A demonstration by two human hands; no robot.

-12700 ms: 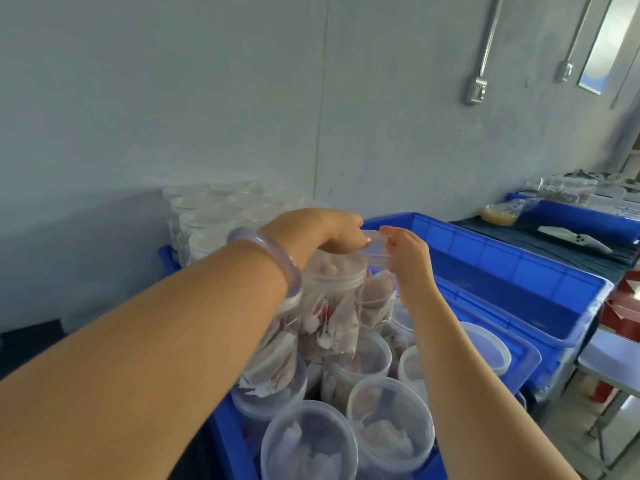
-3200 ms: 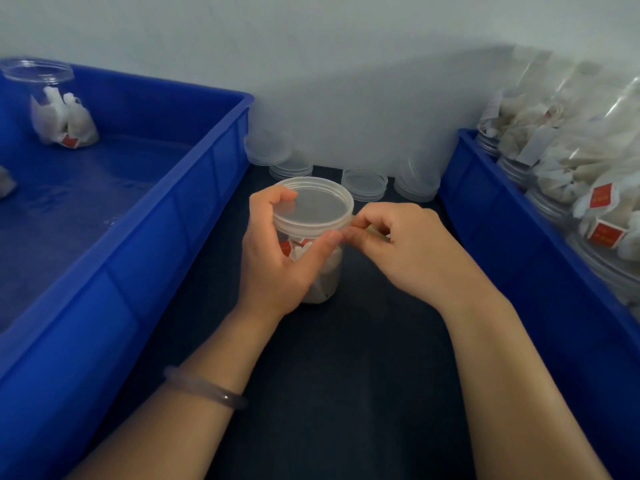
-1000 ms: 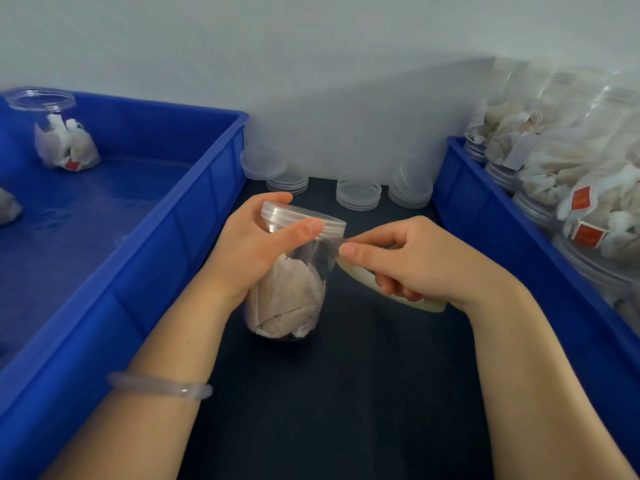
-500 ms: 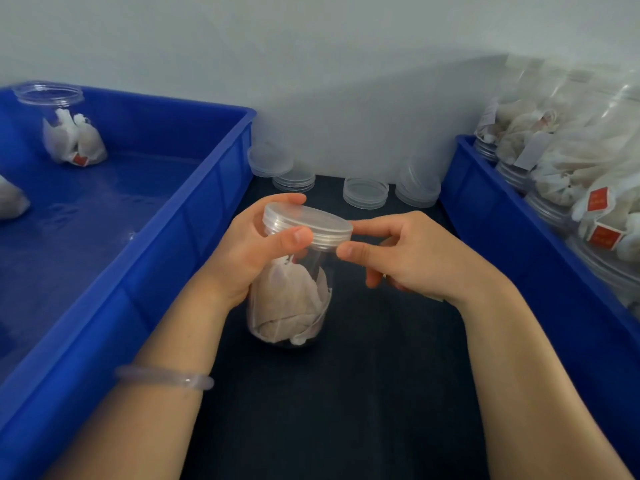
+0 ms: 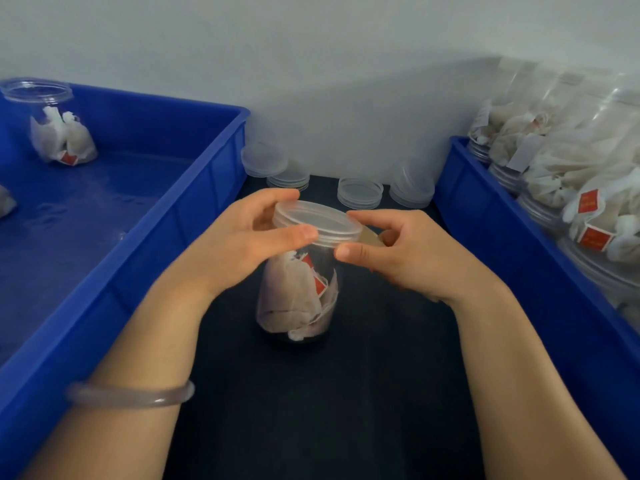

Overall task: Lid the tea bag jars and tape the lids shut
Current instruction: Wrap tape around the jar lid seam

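Note:
A clear plastic jar (image 5: 298, 299) filled with tea bags stands on the dark mat, slightly tilted, with a translucent lid (image 5: 317, 221) on top. My left hand (image 5: 249, 244) grips the lid rim, thumb at the front and fingers behind. My right hand (image 5: 401, 254) holds a tape roll (image 5: 372, 237), mostly hidden under its fingers, with index finger and thumb at the lid's right edge. The tape strip itself is too clear to make out.
A blue bin (image 5: 114, 271) on the left holds an open jar (image 5: 52, 129) with tea bags. A blue bin (image 5: 519, 244) on the right is stacked with tea bag jars (image 5: 571, 174). Spare lids (image 5: 360, 192) lie by the wall behind the jar.
The jar has turned in my hands, so a red tag now faces me. My right hand stays at the lid's right edge with the tape roll.

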